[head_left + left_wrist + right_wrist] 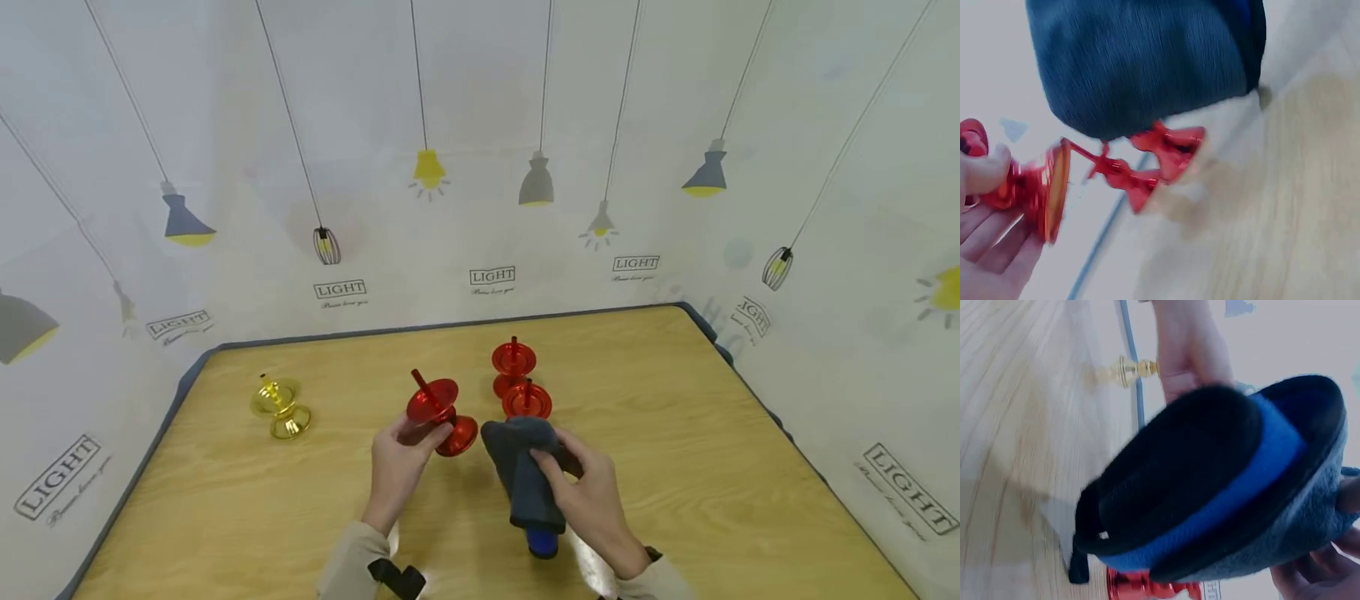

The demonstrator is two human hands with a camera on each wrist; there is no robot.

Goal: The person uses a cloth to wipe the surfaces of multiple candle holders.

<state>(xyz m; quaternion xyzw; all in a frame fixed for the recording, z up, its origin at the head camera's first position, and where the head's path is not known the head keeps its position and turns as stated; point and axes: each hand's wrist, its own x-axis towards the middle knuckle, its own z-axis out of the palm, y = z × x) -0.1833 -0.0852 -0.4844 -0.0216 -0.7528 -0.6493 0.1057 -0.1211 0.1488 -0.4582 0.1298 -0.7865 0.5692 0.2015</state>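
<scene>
A shiny red candlestick, with a round dish, a thin spike and a flared foot, leans in my left hand. The thumb and fingers grip it around the stem, above the tabletop. My right hand pinches a folded dark grey-blue cloth, thumb in front and fingers behind. In the right wrist view the cloth shows black edging and a bright blue inner side. Just beyond it stand two more red candlesticks, a nearer one partly covered by the cloth and a farther one.
A gold candlestick is at the left of the wooden table. White wall sheets printed with lamps and the word LIGHT rise along the table's back and sides. Dark blue edging borders the tabletop.
</scene>
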